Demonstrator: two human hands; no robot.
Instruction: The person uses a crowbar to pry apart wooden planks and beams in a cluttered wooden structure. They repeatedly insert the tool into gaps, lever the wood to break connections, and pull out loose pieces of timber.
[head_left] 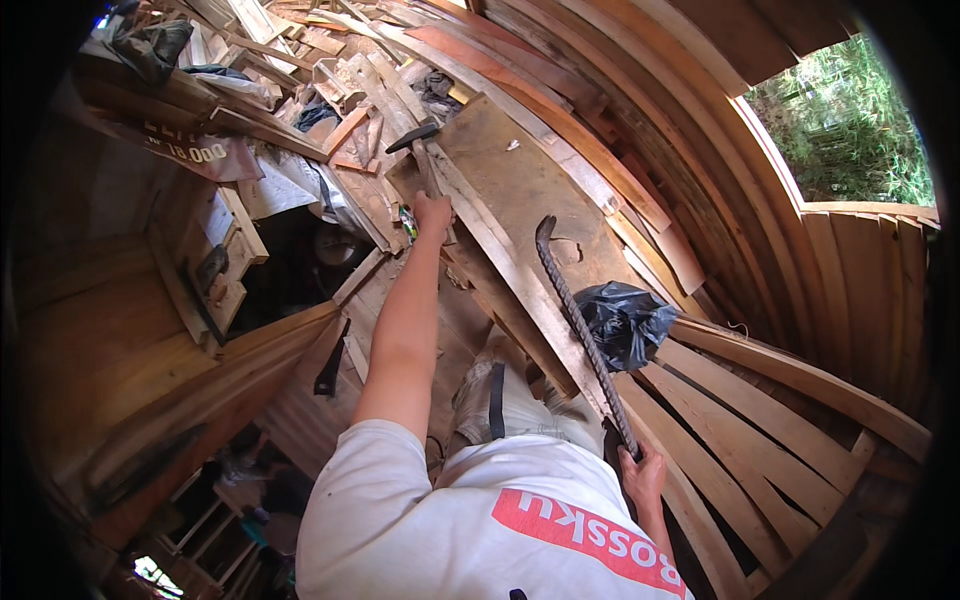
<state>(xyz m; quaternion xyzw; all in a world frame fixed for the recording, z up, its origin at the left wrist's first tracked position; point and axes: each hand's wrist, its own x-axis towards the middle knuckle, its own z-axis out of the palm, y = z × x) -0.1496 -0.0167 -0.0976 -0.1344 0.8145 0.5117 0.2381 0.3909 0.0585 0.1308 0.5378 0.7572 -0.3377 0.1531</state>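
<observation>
The left hand (433,212), arm stretched forward, clenches the handle of a hammer (418,142) whose head points away over the long plank (500,262); the right hand (640,472) (lower, nearer the body) grips a ribbed steel bar (580,320) running parallel to that plank

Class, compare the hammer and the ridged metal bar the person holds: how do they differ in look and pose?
The hammer is short, with a dark crosswise head; the ridged bar is long, thin and hooked at its far end. The left hand holds the hammer out at arm's length; the right hand holds the bar close to the body. Both point away over the planks.
</observation>
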